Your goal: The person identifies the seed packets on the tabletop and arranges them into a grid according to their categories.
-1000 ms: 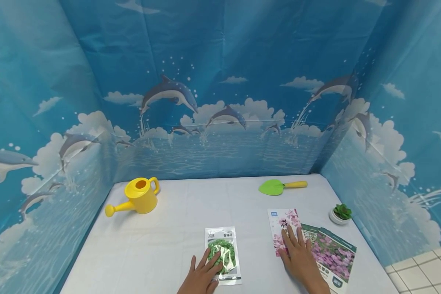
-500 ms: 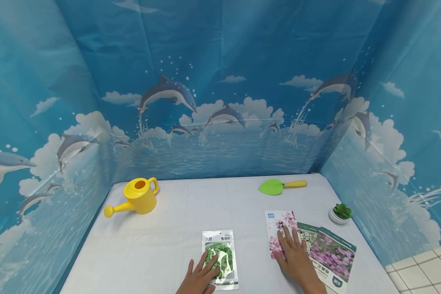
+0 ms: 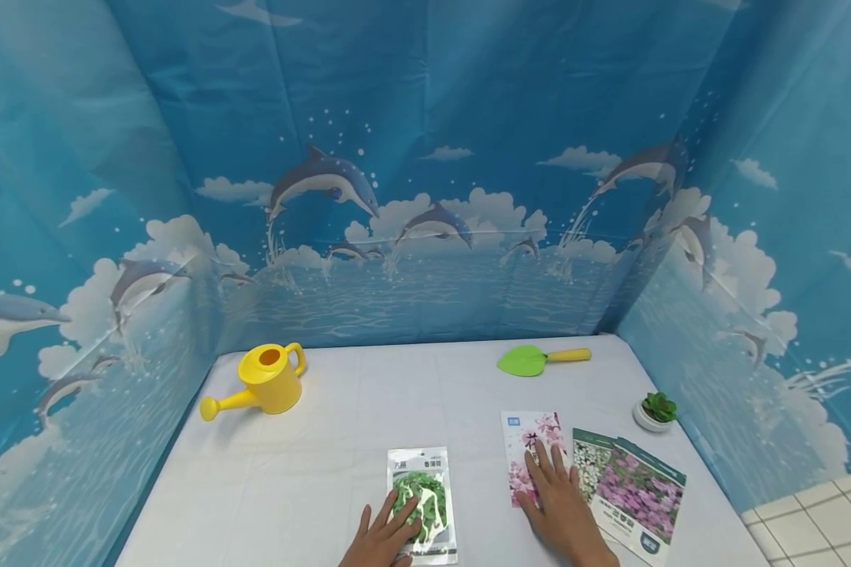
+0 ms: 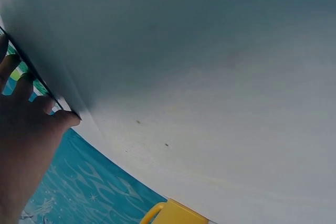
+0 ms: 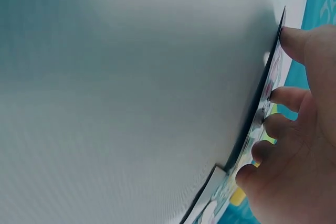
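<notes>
1. Pink-blossom packet (image 3: 516,457) lies flat on the white table (image 3: 326,457), partly under your right hand (image 3: 556,504); your fingers spread over it from above and grasp nothing.
2. Well apart to its left lies the green-leaf packet (image 3: 436,490), with your left hand (image 3: 383,535) across its lower left part, fingers likewise spread, nothing clasped.
3. Since only contact from above steadies either packet, too light a touch could let your fingertips skate; the glossy green-leaf one looks likelier to slip.
4. Press too hard and you could crease a packet or ruck the cloth beneath.
5. Just right of the pink-blossom packet sits the white-flowered packet (image 3: 590,465), partly covered by the purple-flowered packet (image 3: 641,488). Swing your right forearm outward and you could knock both askew.
6. Farther off, the potted plant (image 3: 656,411) stands near the table's right edge; a wide sweep could tip it.
7. Your trowel (image 3: 523,361) and watering can (image 3: 275,391), both farther back, seem safe unless you overreach.
</notes>
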Demonstrator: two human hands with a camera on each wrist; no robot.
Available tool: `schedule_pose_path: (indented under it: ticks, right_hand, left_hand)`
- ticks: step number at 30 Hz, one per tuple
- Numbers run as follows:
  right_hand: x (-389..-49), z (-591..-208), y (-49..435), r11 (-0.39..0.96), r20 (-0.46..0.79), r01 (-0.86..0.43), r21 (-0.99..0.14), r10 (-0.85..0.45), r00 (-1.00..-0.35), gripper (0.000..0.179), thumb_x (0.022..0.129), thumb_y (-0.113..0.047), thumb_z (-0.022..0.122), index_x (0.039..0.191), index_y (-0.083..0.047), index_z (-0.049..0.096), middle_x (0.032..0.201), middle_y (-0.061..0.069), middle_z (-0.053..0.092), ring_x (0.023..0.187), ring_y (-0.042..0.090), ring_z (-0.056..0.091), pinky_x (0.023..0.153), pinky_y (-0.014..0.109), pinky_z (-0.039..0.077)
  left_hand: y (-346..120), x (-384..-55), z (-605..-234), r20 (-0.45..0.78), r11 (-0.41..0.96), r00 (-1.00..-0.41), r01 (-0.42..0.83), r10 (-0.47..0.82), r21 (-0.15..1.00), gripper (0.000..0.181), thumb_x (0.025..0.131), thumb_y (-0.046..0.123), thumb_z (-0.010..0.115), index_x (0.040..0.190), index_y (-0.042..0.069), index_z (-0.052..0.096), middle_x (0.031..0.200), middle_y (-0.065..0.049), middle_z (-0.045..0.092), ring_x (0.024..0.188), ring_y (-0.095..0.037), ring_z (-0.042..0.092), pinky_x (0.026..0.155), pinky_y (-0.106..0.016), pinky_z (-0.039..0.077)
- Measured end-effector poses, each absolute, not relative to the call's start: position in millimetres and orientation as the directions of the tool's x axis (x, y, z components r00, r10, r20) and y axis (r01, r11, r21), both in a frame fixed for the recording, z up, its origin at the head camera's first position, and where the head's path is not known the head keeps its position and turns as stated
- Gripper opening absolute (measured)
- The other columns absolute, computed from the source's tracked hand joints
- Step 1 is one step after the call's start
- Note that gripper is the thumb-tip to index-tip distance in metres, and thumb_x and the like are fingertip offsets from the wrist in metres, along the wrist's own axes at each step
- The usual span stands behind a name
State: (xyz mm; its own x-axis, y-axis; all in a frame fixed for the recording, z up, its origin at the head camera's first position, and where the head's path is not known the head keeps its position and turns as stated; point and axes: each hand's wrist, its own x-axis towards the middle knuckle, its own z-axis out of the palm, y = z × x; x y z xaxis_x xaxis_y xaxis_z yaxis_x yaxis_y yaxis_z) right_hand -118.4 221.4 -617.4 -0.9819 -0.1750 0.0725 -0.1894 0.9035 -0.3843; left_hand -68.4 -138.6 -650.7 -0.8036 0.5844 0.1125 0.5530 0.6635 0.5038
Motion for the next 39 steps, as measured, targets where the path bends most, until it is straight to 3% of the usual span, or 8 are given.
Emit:
schedule_pose_path:
  ticks: [8, 26, 39]
  right_hand:
    - [-110, -620, 214, 0.867, 0.146, -0.253, -0.429, -0.210, -0.967, 0.069, 0.098, -0.027, 0.079, 0.155, 0.004, 0.054, 0.168, 0.028, 0.039, 0.154, 0.057, 0.033, 0.118, 0.078, 0.029]
    - [-96, -624, 190, 0.844, 0.208, -0.333, -0.420, -0.267, -0.941, 0.070, 0.094, -0.029, 0.081, 0.153, 0.001, 0.058, 0.165, 0.028, 0.043, 0.150, 0.059, 0.037, 0.115, 0.079, 0.034]
    - [-84, -630, 170, 0.836, 0.164, -0.315, -0.450, -0.269, -0.949, 0.071, 0.094, -0.035, 0.082, 0.153, -0.004, 0.059, 0.167, 0.023, 0.044, 0.152, 0.055, 0.038, 0.115, 0.075, 0.036]
  left_hand:
    - [-139, -66, -650, 0.116, 0.654, -0.805, 0.548, 0.582, 0.522, 0.048, 0.114, 0.041, 0.051, 0.153, 0.014, 0.061, 0.174, -0.001, 0.037, 0.151, 0.008, -0.023, 0.097, -0.088, 0.038]
    - [-140, -65, -648, 0.127, 0.642, -0.810, 0.540, 0.573, 0.544, 0.048, 0.113, 0.040, 0.053, 0.151, 0.012, 0.062, 0.173, -0.003, 0.038, 0.151, 0.009, -0.023, 0.097, -0.090, 0.037]
    - [-139, -64, -646, 0.081, 0.657, -0.821, 0.507, 0.565, 0.557, 0.051, 0.113, 0.044, 0.051, 0.151, 0.011, 0.062, 0.174, -0.001, 0.037, 0.148, 0.011, -0.024, 0.100, -0.089, 0.036]
